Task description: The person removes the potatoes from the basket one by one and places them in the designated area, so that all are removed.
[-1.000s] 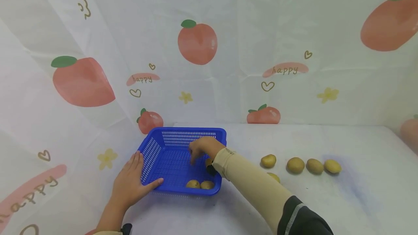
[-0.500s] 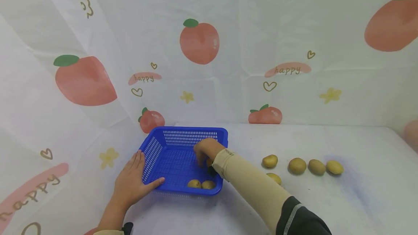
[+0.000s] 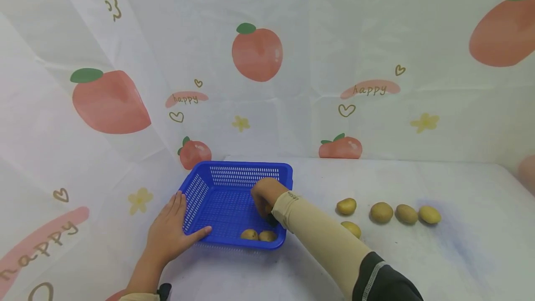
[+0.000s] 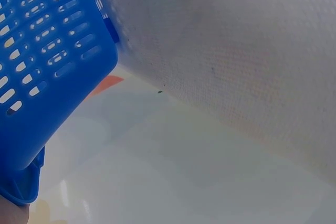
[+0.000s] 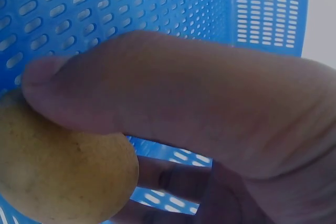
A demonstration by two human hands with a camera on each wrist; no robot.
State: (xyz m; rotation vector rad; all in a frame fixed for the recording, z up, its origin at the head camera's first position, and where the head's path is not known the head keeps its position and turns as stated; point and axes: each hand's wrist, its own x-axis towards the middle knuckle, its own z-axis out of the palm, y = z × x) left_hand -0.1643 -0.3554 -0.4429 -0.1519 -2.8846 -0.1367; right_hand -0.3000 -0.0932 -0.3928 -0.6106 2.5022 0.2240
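A blue plastic basket point(image 3: 225, 208) with slotted walls stands on the table, tilted away in the head view. My left hand point(image 3: 169, 231) rests along its left rim with straight fingers, the thumb lying over the front edge. Inside the basket, near its right wall, my right hand point(image 3: 265, 196) reaches down. The right wrist view shows its thumb on a potato point(image 5: 68, 166) and the other fingers behind it; in the head view the hand hides this potato. Two more potatoes, one left point(image 3: 249, 234) and one right point(image 3: 267, 236), lie along the basket's front wall.
To the right of the basket, several potatoes lie on the white table point(image 3: 317, 264): one alone point(image 3: 346, 206), one partly behind the right sleeve point(image 3: 352, 228), and a short row point(image 3: 406, 214). A patterned cloth backdrop point(image 3: 292, 106) rises behind and on the left.
My right hand has moved slightly right and closed around the potato by the right wall, which was partly visible earlier. My left hand stays on the rim.
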